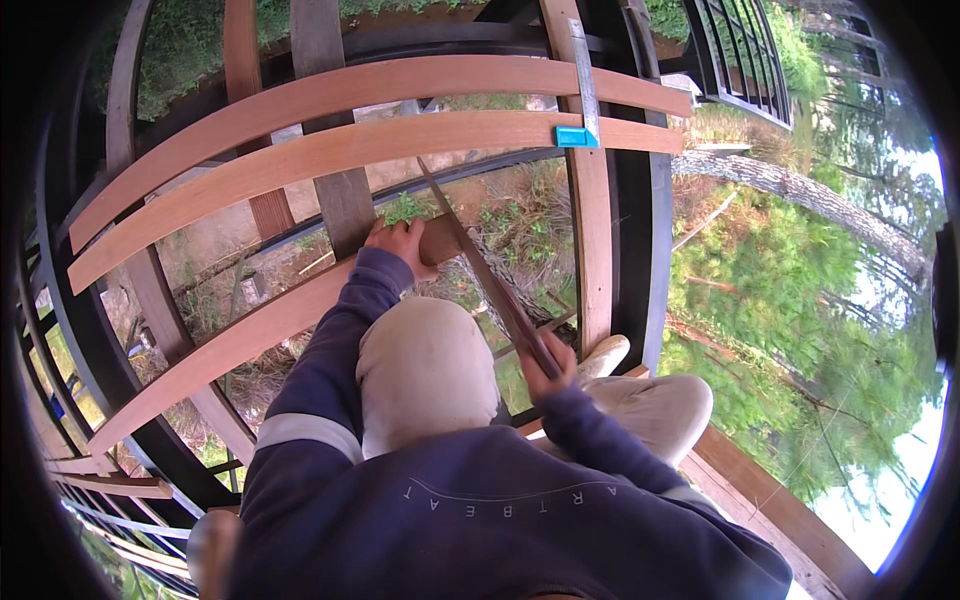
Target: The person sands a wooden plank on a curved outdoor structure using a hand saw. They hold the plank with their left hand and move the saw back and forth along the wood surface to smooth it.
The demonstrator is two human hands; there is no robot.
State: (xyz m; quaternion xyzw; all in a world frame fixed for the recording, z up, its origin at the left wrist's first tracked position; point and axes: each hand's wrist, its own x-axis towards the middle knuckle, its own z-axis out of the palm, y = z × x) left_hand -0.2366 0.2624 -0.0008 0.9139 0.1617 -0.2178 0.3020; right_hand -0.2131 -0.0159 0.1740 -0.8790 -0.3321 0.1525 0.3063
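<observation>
My right hand (551,367) grips the handle end of a handsaw (495,285), whose narrow blade slants up and away to the left. Near its middle, the blade lies across the end of a wooden board (300,300); whether its teeth have cut in cannot be seen. On that board, just left of the blade, my left hand (397,247) is closed over the edge. The board runs down to the lower left, over dark beams. A try square (576,137) with a turquoise stock lies over two parallel planks (442,133) ahead of me.
Wooden joists (592,247) and black metal beams (637,247) form an open frame, with ground and plants visible through the gaps. A black metal grille (739,52) stands at the upper right. My bent knee (427,375) is close beside the board. Trees (795,315) grow at the right.
</observation>
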